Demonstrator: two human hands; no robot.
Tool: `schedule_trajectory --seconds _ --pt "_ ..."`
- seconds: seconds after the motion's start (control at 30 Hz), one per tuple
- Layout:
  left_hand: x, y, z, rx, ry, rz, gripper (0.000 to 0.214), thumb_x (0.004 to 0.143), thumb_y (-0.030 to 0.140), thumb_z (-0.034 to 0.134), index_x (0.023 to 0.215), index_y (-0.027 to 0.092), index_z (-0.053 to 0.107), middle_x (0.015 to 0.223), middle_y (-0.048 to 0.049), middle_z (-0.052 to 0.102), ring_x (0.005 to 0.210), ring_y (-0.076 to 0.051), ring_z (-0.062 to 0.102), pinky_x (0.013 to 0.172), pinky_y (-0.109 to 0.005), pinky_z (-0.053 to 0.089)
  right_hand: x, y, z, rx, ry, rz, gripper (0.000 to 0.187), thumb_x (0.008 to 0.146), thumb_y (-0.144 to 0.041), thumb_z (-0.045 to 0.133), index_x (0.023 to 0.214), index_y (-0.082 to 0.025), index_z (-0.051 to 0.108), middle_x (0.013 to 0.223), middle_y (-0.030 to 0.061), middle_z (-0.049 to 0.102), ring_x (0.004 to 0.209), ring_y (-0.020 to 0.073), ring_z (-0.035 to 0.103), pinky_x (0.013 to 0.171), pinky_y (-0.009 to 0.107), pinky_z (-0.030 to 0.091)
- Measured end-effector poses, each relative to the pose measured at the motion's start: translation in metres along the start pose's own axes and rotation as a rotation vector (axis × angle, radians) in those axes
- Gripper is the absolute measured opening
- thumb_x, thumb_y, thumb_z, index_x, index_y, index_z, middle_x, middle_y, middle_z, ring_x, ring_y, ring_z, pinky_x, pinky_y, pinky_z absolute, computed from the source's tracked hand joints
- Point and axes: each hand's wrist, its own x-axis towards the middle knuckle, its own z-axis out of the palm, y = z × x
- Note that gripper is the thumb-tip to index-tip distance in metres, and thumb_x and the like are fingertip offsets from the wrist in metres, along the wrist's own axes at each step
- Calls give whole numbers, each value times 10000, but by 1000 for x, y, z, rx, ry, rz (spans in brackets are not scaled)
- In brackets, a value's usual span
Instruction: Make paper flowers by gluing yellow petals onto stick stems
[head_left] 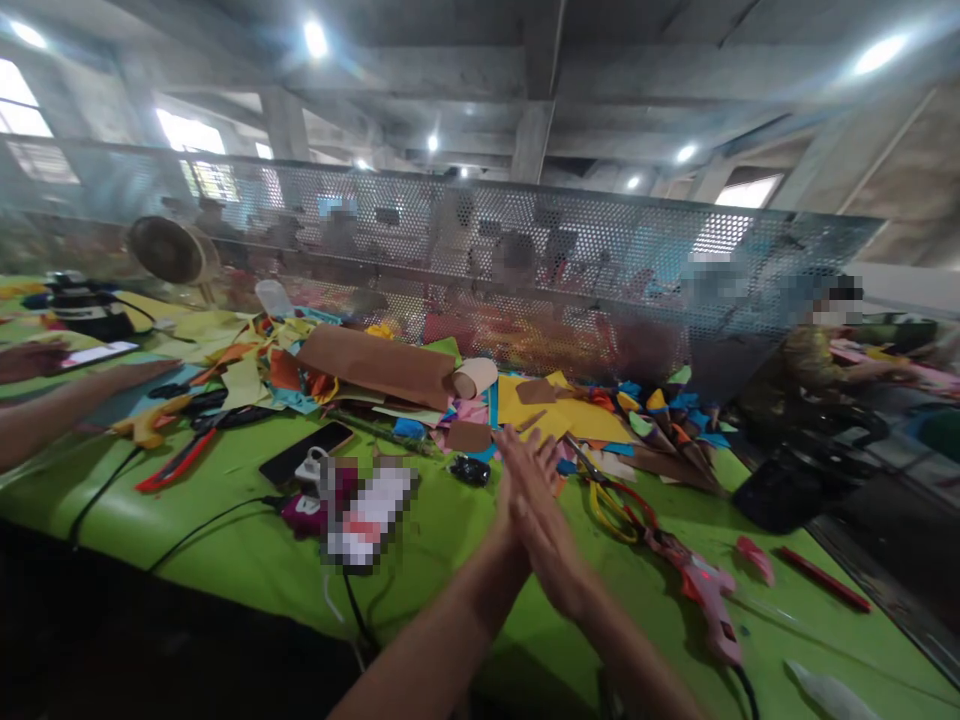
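Note:
My left hand (510, 508) and my right hand (551, 535) are pressed together palm to palm above the green table (442, 530). Their fingers stretch forward, and I see nothing held between them. Just right of the hands lie scissors (616, 508) with yellow and red handles. A pink glue gun (709, 590) rests further right, its cord running toward the front edge. Left of my fingers sits a small black shiny object (470, 470). Sheets of coloured paper (574, 408) are spread beyond my fingertips.
A power strip (304, 512), a black phone (306, 452), a second phone (375, 515) and red-handled cutters (180, 462) lie leftward. Another person's arm (90, 405) reaches in by a yellow glue gun (154, 422). A perforated metal screen (480, 250) stands behind the brown paper roll (375, 365).

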Motion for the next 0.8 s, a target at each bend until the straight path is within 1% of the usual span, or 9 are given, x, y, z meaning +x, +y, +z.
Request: schedule_trajectory --seconds 0.03,0.07,0.13,0.2,0.3,0.4,0.5,0.63,0.8 --pt "-3 -3 4 -56 24 -27 654 932 615 90 1418 363 449 1391 -40 568 1456 -238 288 1161 -499 262 6 2 -2 -24 56 15 583 984 -556 289 1536 -375 240 1617 -31 244 1501 248 112 1210 502 103" --pt "-6 -7 6 -233 45 -116 640 925 637 158 1368 343 515 1347 -54 601 1434 -256 331 1167 -493 253 14 6 -5 -61 117 16 599 973 -573 312 1530 -356 271 1608 -9 273 1500 262 124 1204 531 85" --pt "-11 -11 6 -374 -15 -206 633 916 643 246 1319 279 572 1290 -82 638 1331 -288 476 1104 -466 367 29 17 -13 -87 197 37 588 975 -548 348 1522 -337 299 1602 11 288 1499 265 124 1199 550 31" --pt "-12 -12 -2 -681 -19 -341 602 901 636 359 1254 224 619 1224 -96 667 1203 -281 581 1026 -404 450 41 27 -16 -44 328 58 555 970 -545 371 1484 -333 381 1558 25 379 1471 264 233 1194 533 122" --pt "-5 -14 -17 -957 123 -446 504 942 544 398 1094 150 675 964 -95 717 875 -188 682 785 -272 536 49 33 -15 131 445 100 514 948 -562 412 1391 -322 516 1423 43 549 1319 283 479 1092 479 369" --pt "7 -16 -29 -1026 226 -499 488 974 487 375 933 107 678 754 -78 680 628 -126 631 586 -210 501 47 35 -18 207 445 125 461 912 -533 505 1295 -298 610 1284 61 649 1165 288 594 981 451 471" --pt "19 -14 -39 -1037 248 -454 501 970 495 380 931 88 671 787 -107 683 687 -152 654 646 -240 532 38 43 -29 87 413 95 358 882 -417 597 1208 -285 665 1255 77 659 1168 278 586 1008 464 438" --pt "31 -6 -46 -1015 171 -368 491 970 492 383 997 105 684 813 -96 687 684 -139 648 641 -220 525 26 60 -36 -149 296 -15 170 815 -290 681 966 -276 758 1161 80 696 1110 285 608 996 480 424" --pt "38 2 -44 -973 35 -370 486 942 547 399 1038 155 669 945 -102 701 825 -191 679 783 -306 547 24 75 -27 -268 264 -23 200 810 -287 689 994 -293 767 1228 86 672 1111 304 602 979 522 413"
